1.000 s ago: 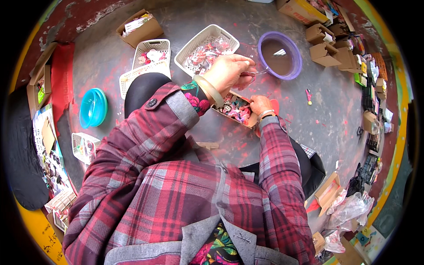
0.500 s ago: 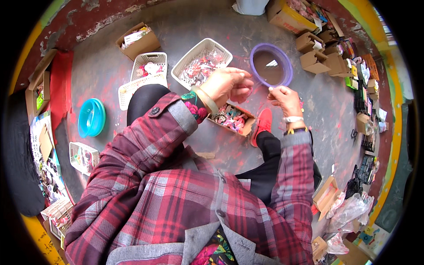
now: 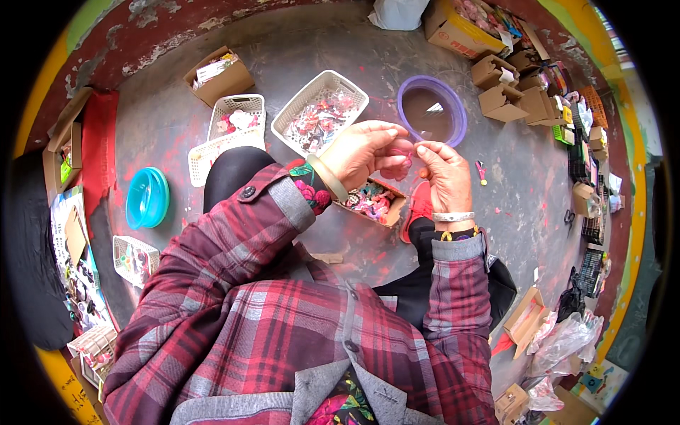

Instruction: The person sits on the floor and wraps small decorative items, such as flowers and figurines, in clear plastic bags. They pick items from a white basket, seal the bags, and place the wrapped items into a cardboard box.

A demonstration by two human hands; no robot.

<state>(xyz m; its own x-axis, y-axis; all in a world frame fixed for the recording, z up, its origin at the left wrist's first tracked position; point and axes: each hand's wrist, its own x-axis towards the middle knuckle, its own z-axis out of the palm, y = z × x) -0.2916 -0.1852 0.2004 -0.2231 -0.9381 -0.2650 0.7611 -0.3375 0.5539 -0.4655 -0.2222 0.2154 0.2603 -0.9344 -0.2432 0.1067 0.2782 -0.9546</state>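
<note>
My left hand, with a pale bangle at its wrist, is closed around a small pink item; most of it hides behind the fingers, so its kind is unclear. Close by on the right, my right hand pinches with thumb and forefinger near that item. What lies in this pinch is too small to make out. Below the hands sits a cardboard box full of small colourful pieces. Beyond my left hand stands a white basket of pink and red packaged trinkets. A purple basin is just past my right hand.
Two smaller white baskets stand by my left knee, near an open carton. Turquoise basins lie farther left. Cartons and crates line the right wall, with plastic bags nearer me. A red shoe shows beside the box.
My right hand has moved left and slightly nearer to me, coming up beside my left hand. The left hand stays almost in place. A small pink-and-yellow piece on the floor is now uncovered.
</note>
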